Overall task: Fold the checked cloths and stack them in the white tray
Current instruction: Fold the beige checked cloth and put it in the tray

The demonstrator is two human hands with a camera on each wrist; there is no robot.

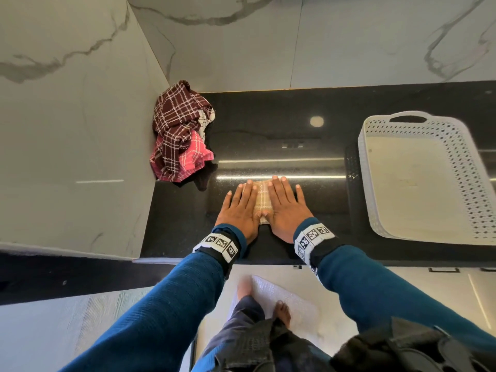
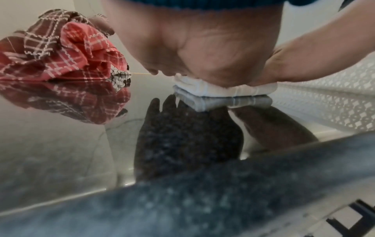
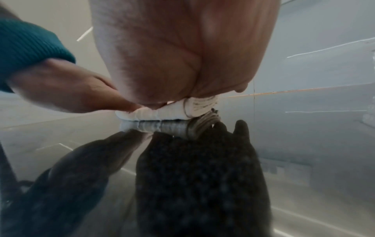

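Observation:
A small folded beige checked cloth (image 1: pixel 261 197) lies on the black counter near its front edge. My left hand (image 1: pixel 240 206) and right hand (image 1: pixel 286 205) lie flat on it side by side, fingers straight, pressing it down. Both wrist views show the palms, left hand (image 2: pixel 202 48) and right hand (image 3: pixel 182 56), on the cloth's folded edge (image 2: pixel 223 89) (image 3: pixel 160 113). A crumpled heap of maroon and pink checked cloths (image 1: pixel 181 132) (image 2: pixel 61 52) sits in the back left corner. The white tray (image 1: pixel 418 181) stands at the right with nothing in it.
The black counter (image 1: pixel 281 130) is glossy and mirrors the hands. Marble walls rise behind (image 1: pixel 295 41) and on the left (image 1: pixel 67 116). The tray's perforated wall (image 2: pixel 334 80) shows past the right hand. The counter's front edge (image 1: pixel 268 261) runs just under my wrists.

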